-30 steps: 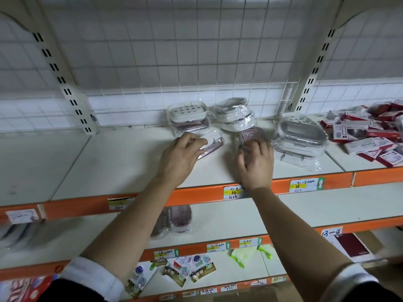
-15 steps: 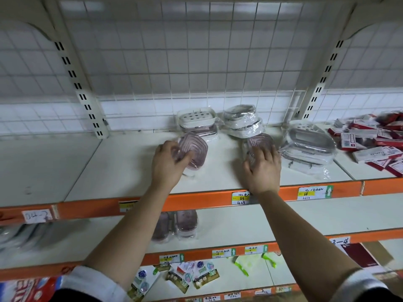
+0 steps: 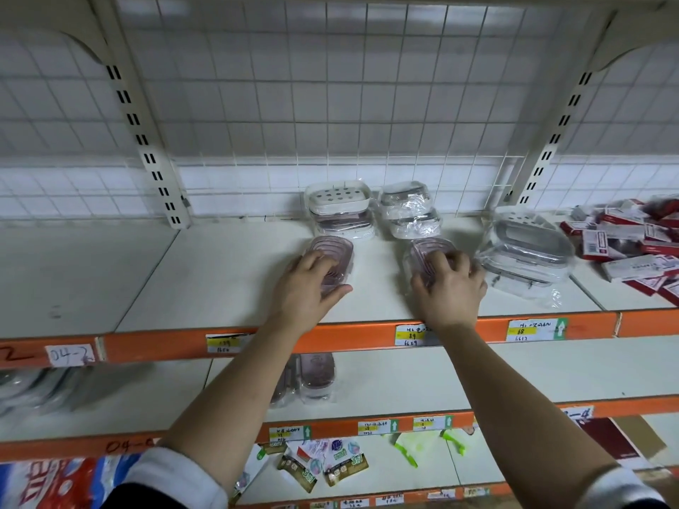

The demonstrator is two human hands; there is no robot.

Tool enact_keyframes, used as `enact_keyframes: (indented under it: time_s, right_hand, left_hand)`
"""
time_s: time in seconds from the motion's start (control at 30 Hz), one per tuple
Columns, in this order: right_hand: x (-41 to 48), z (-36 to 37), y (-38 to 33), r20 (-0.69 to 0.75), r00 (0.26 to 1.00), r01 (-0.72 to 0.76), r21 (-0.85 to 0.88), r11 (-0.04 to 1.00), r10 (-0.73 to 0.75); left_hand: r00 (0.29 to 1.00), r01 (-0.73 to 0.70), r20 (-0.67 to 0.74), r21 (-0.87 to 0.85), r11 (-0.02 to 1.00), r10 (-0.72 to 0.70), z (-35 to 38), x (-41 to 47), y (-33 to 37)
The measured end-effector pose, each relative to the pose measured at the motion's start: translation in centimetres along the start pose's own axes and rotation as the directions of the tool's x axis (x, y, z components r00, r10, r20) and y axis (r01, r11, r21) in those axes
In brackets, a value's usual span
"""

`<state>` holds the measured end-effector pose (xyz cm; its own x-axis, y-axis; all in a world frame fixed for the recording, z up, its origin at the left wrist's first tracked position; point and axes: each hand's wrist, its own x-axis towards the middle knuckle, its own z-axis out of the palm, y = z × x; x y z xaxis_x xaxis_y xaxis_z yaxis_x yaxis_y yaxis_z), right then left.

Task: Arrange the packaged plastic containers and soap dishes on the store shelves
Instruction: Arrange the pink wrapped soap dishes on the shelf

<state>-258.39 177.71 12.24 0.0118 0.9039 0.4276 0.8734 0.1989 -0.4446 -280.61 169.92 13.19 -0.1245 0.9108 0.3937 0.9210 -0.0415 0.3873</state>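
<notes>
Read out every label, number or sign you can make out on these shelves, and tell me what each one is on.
"04-2": handwritten white tag, top orange rail.
"89", "6629": middle price tag, same rail.
"68", "6617": right price tag, same rail.
Too blurred or small to read: left price tag, lower rail tags, red boxes, sachets.

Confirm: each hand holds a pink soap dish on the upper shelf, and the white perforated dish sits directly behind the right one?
Wrong on one point. The head view shows the white perforated dish behind the left pink dish, held by the left hand. Behind the right pink dish, held by the right hand, is a clear-wrapped stack.
</notes>
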Motion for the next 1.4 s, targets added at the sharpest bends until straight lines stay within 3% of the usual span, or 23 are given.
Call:
enact_keyframes:
  time_s: [0.17, 0.33, 0.43, 0.93, 1.1, 1.4]
  right_hand:
    - [0.6, -1.5, -0.2, 0.078, 0.997, -0.031, 0.049, 0.998, 0.027]
    - [-0.1, -3.5, -1.6, 0.098, 0.995, -0.013, 0.14, 0.99, -0.001]
    - [-1.7, -4.3, -2.9, 0.12, 0.992, 0.012, 0.169, 0.986, -0.033]
    - [-15.9, -6.0, -6.7, 0.012, 0.977, 0.206, 0.163, 0.965, -0.211]
    - [-22.7, -5.4, -6.5, 0.004, 0.983, 0.18, 0.201, 0.963, -0.185]
    - [-29.3, 0.9, -4.3, 0.212, 0.969, 0.053, 0.309, 0.95, -0.123]
  left_hand:
    - [1.0, 0.031, 0.007, -0.026, 0.999, -0.03, -1.0, -0.1, 0.3]
    - [0.991, 0.021, -0.129, -0.022, 1.0, -0.023, -2.6, -2.1, 0.4]
    - [0.991, -0.002, -0.136, 0.039, 0.999, 0.007, -3.2, -3.9, 0.7]
    - [0.977, -0.079, -0.196, 0.029, 0.996, 0.084, -8.0, -15.8, -1.5]
    - [0.968, -0.095, -0.242, -0.135, 0.986, 0.06, -9.2, -22.5, -1.9]
    - [0.99, 0.1, -0.084, -0.169, 0.981, -0.115, -4.0, -29.5, -6.7]
